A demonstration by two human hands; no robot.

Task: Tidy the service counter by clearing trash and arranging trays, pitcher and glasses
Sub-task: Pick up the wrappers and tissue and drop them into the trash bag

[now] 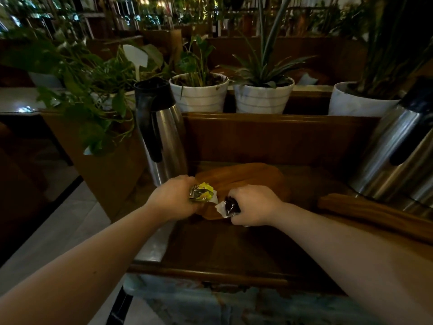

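Crumpled foil wrapper point(202, 193), round wooden tray point(243, 178)

A yellow-and-silver wrapper point(202, 193), a black-and-white wrapper point(229, 206), brown wooden trays point(246, 179), white grey-striped pots point(199, 96).

Over a round wooden tray point(243, 179), the left hand point(173, 198) is closed around a crumpled yellow-and-silver wrapper point(202, 193), and the right hand point(254, 205) is closed around a dark wrapper point(230, 206). A steel pitcher point(161, 134) stands left of the tray, a second steel pitcher point(398, 151) to its right. White plant pots point(199, 95) sit behind it.
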